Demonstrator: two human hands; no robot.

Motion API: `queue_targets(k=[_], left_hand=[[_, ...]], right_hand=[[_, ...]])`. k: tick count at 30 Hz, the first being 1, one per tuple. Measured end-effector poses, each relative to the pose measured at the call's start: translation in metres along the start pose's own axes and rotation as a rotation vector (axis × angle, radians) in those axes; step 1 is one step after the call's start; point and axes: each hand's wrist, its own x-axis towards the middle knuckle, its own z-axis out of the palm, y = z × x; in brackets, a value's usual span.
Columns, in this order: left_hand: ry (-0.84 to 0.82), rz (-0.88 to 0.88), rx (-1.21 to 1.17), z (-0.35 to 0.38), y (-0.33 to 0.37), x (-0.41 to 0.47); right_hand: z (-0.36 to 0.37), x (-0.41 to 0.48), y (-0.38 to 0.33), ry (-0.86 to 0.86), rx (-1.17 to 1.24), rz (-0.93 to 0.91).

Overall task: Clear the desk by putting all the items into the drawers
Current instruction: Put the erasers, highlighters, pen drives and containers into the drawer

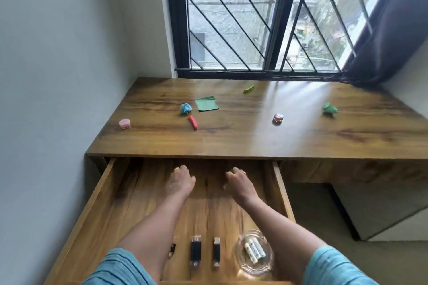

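A wooden desk point(231, 141) stands under a window, and its left drawer point(97, 196) is pulled far out. On the desktop lie a pink round jar point(124, 123), a blue crumpled paper point(186, 108), a green paper square point(206, 104), a red clip point(193, 122), a green clip point(248, 89), a second small pink jar point(278, 118) and a green crumpled paper point(329, 108). My left hand point(180, 179) and my right hand point(238, 181) hover over the back of the drawer, fingers curled downward. I see nothing held in either hand.
At the drawer's front lie two black rectangular items point(196, 251), a small dark item point(171, 249) and a glass bowl point(253, 252) with white tubes. A white wall runs along the left. A dark curtain point(382, 53) hangs at the right.
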Motion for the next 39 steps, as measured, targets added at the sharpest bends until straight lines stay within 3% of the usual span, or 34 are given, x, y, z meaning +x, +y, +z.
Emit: queue_targets(k=[4,11,19,28,33,39], left_hand=[[0.067,0.122,0.004,0.006,0.048,0.025],[0.134,0.282,0.080,0.022,0.115,0.074],[0.162,0.256,0.123,0.033,0.121,0.107],[0.201,0.246,0.158,0.024,0.110,0.113],[0.309,0.251,0.161,-0.012,0.082,0.127],[0.393,-0.047,0.101,-0.074,-0.007,0.173]], right_hand=[[-0.048,0.050,0.073,0.068,-0.037,0.156],[-0.114,0.162,0.176,0.094,-0.111,0.240],[-0.117,0.230,0.228,-0.016,-0.057,0.253],[-0.099,0.220,0.225,0.029,0.013,0.261],[-0.082,0.206,0.191,0.097,0.030,0.269],[-0.058,0.186,0.130,0.187,0.087,0.223]])
